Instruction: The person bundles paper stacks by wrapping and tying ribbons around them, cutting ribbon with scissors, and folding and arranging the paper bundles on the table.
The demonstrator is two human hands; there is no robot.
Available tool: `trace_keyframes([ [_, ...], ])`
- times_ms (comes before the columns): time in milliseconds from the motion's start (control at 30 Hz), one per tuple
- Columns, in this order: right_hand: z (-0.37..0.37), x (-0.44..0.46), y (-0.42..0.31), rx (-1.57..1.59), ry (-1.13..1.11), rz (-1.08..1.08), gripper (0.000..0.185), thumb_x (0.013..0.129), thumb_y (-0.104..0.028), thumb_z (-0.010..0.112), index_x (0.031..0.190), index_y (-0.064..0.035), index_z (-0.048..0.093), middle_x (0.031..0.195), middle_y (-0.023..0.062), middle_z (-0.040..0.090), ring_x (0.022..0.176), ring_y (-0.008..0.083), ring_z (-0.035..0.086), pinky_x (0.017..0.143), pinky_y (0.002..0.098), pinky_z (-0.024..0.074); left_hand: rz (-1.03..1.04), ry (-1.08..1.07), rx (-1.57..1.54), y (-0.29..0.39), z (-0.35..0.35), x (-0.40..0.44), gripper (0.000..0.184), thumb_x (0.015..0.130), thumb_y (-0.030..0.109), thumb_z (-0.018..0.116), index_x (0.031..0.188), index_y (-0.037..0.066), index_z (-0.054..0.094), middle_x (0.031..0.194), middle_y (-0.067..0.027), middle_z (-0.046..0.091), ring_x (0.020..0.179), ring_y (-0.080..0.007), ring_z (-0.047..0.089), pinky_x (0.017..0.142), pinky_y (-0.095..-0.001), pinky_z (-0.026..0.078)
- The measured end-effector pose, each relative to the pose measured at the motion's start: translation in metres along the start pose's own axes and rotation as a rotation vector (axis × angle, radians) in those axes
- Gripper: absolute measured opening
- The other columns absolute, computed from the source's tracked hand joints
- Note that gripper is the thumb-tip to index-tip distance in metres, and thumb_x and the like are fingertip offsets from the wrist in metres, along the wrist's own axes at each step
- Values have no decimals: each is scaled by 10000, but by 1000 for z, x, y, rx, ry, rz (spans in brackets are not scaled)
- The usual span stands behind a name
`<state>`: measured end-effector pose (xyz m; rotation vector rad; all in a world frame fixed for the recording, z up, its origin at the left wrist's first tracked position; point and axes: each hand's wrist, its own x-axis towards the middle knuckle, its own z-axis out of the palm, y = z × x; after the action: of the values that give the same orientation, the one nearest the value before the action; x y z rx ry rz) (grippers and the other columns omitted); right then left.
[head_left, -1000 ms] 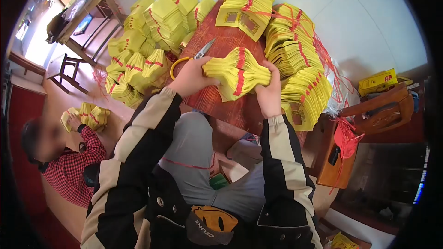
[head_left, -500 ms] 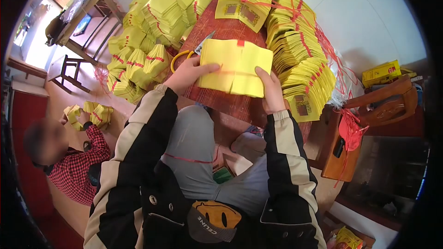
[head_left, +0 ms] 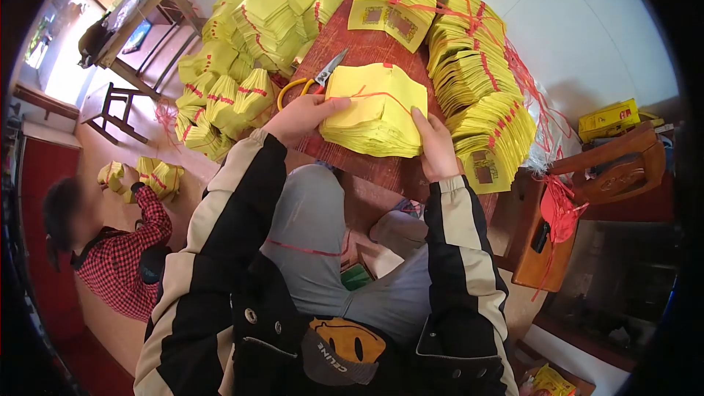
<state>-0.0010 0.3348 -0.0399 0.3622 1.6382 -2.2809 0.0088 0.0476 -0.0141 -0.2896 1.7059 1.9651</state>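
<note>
Counter (landmark) [head_left: 367, 50]: red-painted, worn wood, standing before the person's knees.
Paper bundle [head_left: 372, 121]: thick, yellow, being held over the counter's near end; a red band is showing at its far edge, a thin red strand [head_left: 385, 95] is crossing its top.
Left hand [head_left: 302, 117]: partly open, grasping the bundle's left side, thumb pressing on top; other fingers mostly hidden.
Right hand [head_left: 438, 143]: partly open, grasping the bundle's right side, thumb lying along the edge; hold beneath hidden.
Scissors [head_left: 320, 81]: yellow-handled, blades apart, lying on the counter's left part.
Printed stack [head_left: 396, 0]: red-banded, resting at the counter's far end.
Stack row [head_left: 480, 77]: yellow, red-banded, lining the counter's right side.
Heaped bundles [head_left: 268, 18]: yellow, piling up left of the counter.
Co-worker [head_left: 110, 271]: checked top, reaching to floor bundles [head_left: 163, 180], well left of the counter.
</note>
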Motion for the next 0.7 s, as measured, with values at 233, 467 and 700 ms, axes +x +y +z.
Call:
trace_keyframes([
  [233, 0, -10, 3, -84, -122, -389, 520, 982, -42, 650, 1466, 18, 471, 1392, 109, 602, 1230, 185, 598, 1053, 310, 466, 359, -47, 77, -13, -1, -4, 699, 845, 64, 841, 1456, 1, 508, 1325, -59, 661, 1198, -126, 627, 1062, -303, 490],
  [467, -3, -18, 6, -49, -115, -262, 647, 881, 109, 567, 1506, -9, 447, 1411, 111, 590, 1265, 219, 592, 1062, 329, 473, 536, -118, 377, -34, -2, -13, 768, 812, 42, 863, 1476, -3, 479, 1389, -71, 627, 1256, -153, 599, 1093, -326, 472],
  [700, -4, -19, 32, -314, 105, -332, 571, 926, 9, 647, 1463, -4, 453, 1351, 129, 614, 1239, 226, 597, 1041, 344, 489, 498, 4, 440, -29, 1, -18, 712, 802, 57, 874, 1422, -7, 529, 1314, -75, 665, 1226, -156, 616, 1073, -326, 484],
])
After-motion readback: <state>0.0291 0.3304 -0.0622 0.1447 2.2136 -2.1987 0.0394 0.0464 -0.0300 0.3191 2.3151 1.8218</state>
